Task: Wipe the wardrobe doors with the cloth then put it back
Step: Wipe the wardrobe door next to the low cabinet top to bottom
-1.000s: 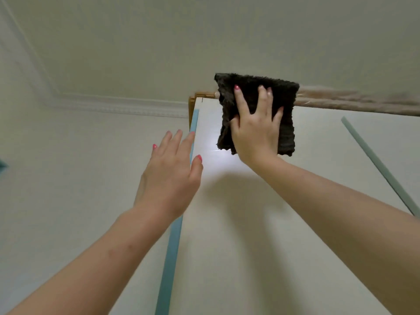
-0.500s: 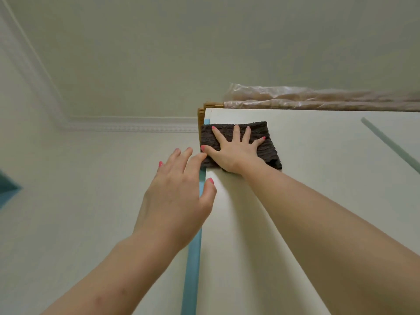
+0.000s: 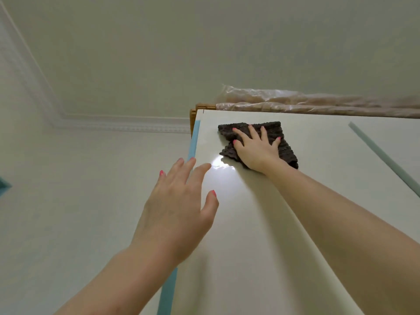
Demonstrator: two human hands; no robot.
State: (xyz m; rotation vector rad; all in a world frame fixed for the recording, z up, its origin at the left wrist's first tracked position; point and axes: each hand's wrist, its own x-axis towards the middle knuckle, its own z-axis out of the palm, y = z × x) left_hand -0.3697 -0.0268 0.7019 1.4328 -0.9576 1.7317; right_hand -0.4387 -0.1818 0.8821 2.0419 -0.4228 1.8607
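Dark knitted cloth (image 3: 276, 133) spread flat, near top of white wardrobe door (image 3: 261, 223)

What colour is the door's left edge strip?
Light blue edge strip, clearest in the head view.

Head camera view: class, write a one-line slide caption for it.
Right hand presses a dark cloth flat near the wardrobe door's top; open left hand at its blue edge.

The right hand (image 3: 256, 151) presses the dark cloth (image 3: 275, 135) flat against the top of the white wardrobe door (image 3: 261, 223), fingers spread. The left hand (image 3: 177, 205) hovers open near the door's blue edge strip (image 3: 193, 142). Plastic-wrapped rolls (image 3: 306, 102) lie atop the wardrobe.
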